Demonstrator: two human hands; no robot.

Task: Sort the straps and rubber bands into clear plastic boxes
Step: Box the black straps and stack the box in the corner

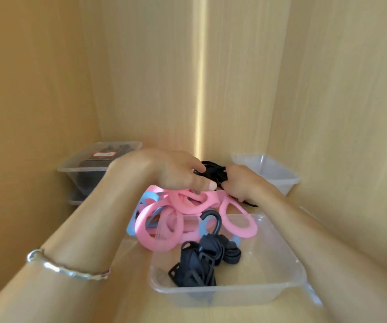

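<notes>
Black straps (212, 167), mostly hidden and blurred, are gripped by the left hand (171, 173) and right hand (242, 183).

No legible text; a blurred red label (104, 155) in the left box (71, 170)

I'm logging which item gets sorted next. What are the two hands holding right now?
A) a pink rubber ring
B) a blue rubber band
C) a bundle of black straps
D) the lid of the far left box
C: the left hand and the right hand both curl their fingers on the bundle of black straps, just behind the pile of pink rubber rings.
</notes>
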